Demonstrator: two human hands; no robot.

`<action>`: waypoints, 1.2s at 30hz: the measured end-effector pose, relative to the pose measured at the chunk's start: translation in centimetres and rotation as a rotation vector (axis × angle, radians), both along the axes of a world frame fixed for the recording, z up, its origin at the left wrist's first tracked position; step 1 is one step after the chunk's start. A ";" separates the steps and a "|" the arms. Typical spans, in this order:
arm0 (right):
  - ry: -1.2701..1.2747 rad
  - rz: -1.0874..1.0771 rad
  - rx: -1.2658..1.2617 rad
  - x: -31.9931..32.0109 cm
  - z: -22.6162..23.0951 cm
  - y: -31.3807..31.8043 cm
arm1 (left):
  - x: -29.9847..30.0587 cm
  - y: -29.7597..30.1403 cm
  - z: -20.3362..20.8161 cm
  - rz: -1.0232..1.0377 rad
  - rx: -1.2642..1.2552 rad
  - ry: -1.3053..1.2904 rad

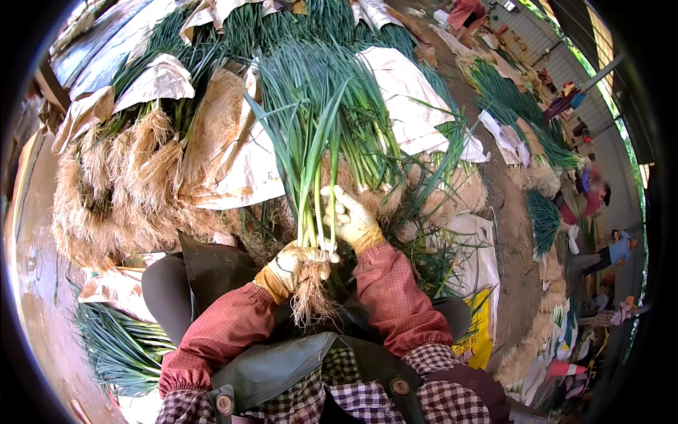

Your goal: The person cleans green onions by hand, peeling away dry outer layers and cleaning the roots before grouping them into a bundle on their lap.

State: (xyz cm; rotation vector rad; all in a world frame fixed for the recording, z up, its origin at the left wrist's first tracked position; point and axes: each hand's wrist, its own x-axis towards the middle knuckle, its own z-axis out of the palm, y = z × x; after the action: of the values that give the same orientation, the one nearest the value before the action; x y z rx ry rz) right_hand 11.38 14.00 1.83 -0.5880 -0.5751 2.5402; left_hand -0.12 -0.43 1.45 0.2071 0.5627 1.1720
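Observation:
My left hand [291,268], in a pale glove with a yellow cuff, is closed round a small bunch of green onions [305,220] just above the roots. Their pale, stringy roots [311,302] hang below the fist, and the long green leaves point away from me. Slightly farther off and to the right, my right hand [353,220], gloved the same way, has its fingers bent around a single white-based stalk at the bunch's right side. Part of its grip is hidden. Beyond both hands lies a large pile of green onions [367,145], roots toward me.
Rooted bundles [116,184] lie at the left, partly under pale sacks [236,152]. Trimmed-looking green onions [123,343] rest at the lower left. A yellow bag [474,331] sits by my right knee. Other people [614,251] are at the far right, past more onion piles [522,109].

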 end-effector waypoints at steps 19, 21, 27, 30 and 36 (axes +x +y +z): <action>-0.565 -0.055 0.525 1.3 -2.9 -3.6 | 1.0 0.3 0.4 0.143 -0.161 0.623; -0.674 -0.309 0.507 2.6 -6.6 -0.5 | 1.7 0.7 -0.4 0.287 -0.009 0.617; -1.526 -0.167 1.575 0.6 -2.3 1.4 | 0.9 0.8 -1.4 0.049 -0.342 0.346; -1.799 0.197 1.030 2.7 -1.6 7.6 | 0.4 0.9 -0.7 -0.120 -0.211 0.273; -0.474 -0.308 0.410 2.8 0.6 2.4 | -1.3 1.4 0.3 0.311 -0.286 0.244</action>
State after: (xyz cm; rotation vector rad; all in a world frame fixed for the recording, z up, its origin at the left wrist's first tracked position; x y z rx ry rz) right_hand 14.14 16.41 2.40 -1.0368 -1.0462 1.9197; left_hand -1.42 0.95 1.76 0.0152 0.9960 1.3581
